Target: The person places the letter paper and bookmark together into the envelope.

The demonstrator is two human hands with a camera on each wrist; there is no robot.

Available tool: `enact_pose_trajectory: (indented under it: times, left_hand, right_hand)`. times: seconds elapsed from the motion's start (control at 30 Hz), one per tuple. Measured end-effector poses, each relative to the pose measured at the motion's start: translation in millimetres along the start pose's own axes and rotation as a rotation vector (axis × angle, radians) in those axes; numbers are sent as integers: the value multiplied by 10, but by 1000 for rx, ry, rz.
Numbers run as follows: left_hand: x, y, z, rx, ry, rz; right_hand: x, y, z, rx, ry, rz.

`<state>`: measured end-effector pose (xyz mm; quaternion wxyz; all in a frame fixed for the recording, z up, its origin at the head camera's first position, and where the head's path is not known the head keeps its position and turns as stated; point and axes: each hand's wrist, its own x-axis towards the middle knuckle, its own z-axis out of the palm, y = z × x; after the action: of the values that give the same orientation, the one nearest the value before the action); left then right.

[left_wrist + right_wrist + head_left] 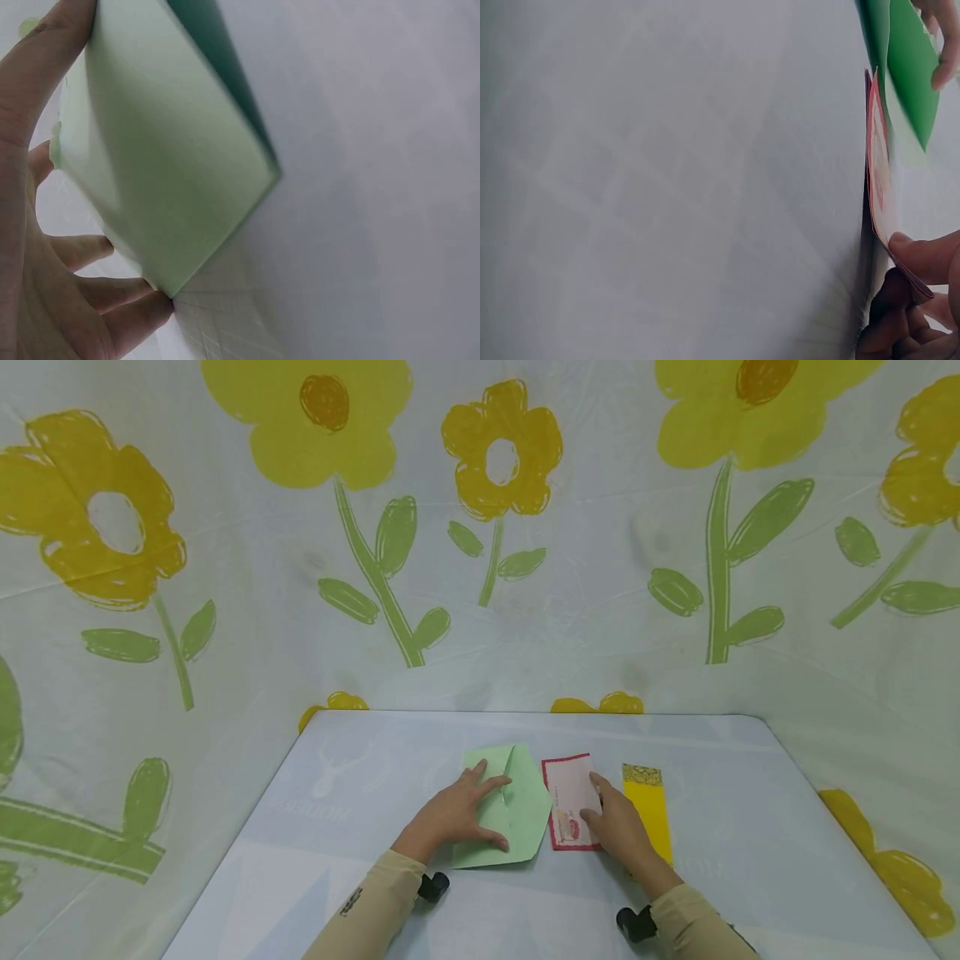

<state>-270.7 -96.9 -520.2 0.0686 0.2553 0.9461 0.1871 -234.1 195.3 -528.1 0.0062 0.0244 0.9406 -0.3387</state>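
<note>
A light green paper envelope (525, 810) lies on the table with its pointed flap toward the right. My left hand (459, 810) rests on it, fingers spread and thumb near the lower edge; in the left wrist view the fingertips touch the paper's edge. To the right, a pinkish-white card (567, 789) with a red border and a small printed picture sits by the flap's tip. My right hand (624, 828) pinches this card at its right side, thumb (922, 255) on top and fingers below. The card is slightly lifted at that side in the right wrist view.
A yellow paper strip (651, 810) with a glittery gold top end lies right of the card, partly hidden by the right hand. The white table (360, 793) has faint printing. Behind it hangs a white cloth (585, 568) with yellow flowers.
</note>
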Motion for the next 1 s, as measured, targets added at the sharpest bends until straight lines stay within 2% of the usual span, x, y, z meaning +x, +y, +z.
enact_pose_trajectory:
  times: [0.67, 1.0]
  left_hand:
    - [-11, -4, -13, 3, 2, 14]
    - [-8, -3, -13, -1, 10, 28]
  right_hand:
    - [32, -23, -61, 26, 28, 5]
    - [28, -35, -94, 39, 68, -6]
